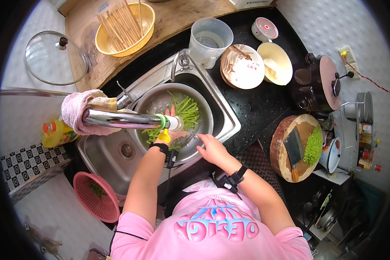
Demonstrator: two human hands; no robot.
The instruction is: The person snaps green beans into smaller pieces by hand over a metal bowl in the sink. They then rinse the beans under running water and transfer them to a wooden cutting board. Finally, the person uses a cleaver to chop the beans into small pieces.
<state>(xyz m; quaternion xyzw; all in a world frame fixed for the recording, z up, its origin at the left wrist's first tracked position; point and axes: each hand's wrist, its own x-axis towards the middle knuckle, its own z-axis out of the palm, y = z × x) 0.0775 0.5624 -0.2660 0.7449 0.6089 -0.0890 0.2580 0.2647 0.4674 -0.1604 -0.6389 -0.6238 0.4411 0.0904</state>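
A round stainless steel basin (205, 109) holds water and cut green vegetable stems (189, 112), and sits over the right bowl of a double sink (112, 165). My left hand (175, 132) is inside the basin among the stems, palm up and fingers spread. The chrome faucet (126, 119), with a white nozzle and yellow lever, passes above it and hides part of the hand. At the basin's near right rim is my right hand (213, 150), its thumb and fingers apart and holding nothing. Whether its fingertips touch the rim is unclear.
A cleaver (293, 146) and chopped greens (313, 146) lie on a round wooden chopping block (278, 143) at right. Bowls (242, 66), a plastic pitcher (211, 40) and an electric pot (315, 83) stand behind. A pink colander (96, 198) is at left; a towel (81, 112) wraps the faucet.
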